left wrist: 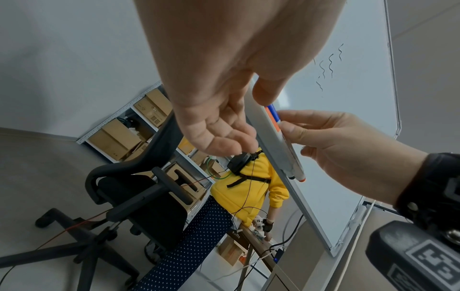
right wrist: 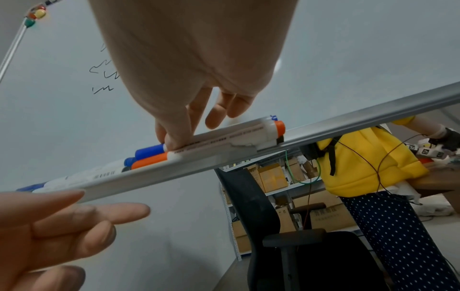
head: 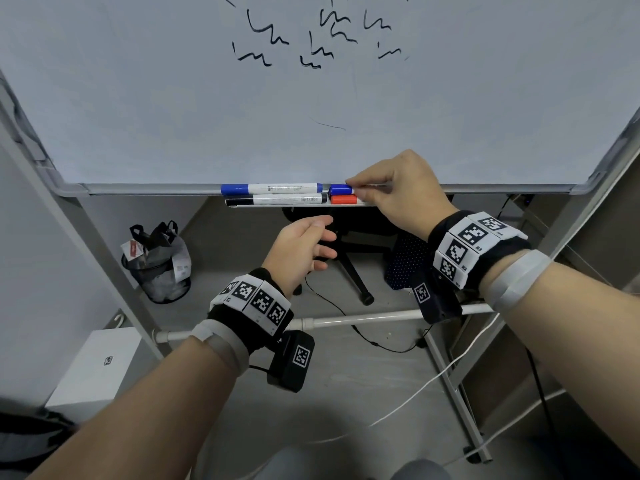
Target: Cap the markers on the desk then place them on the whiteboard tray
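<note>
Head view: right hand (head: 398,192) pinches the blue marker (head: 341,189) on the tray (head: 156,189); next, let go. Left hand (head: 304,247) hangs loose, empty.

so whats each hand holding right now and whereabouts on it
The right hand pinches a blue-capped white marker on its barrel just behind the cap, over the white whiteboard tray. The left hand is open and holds nothing.

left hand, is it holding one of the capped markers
No, the left hand hangs open and empty below the grey whiteboard tray.
</note>
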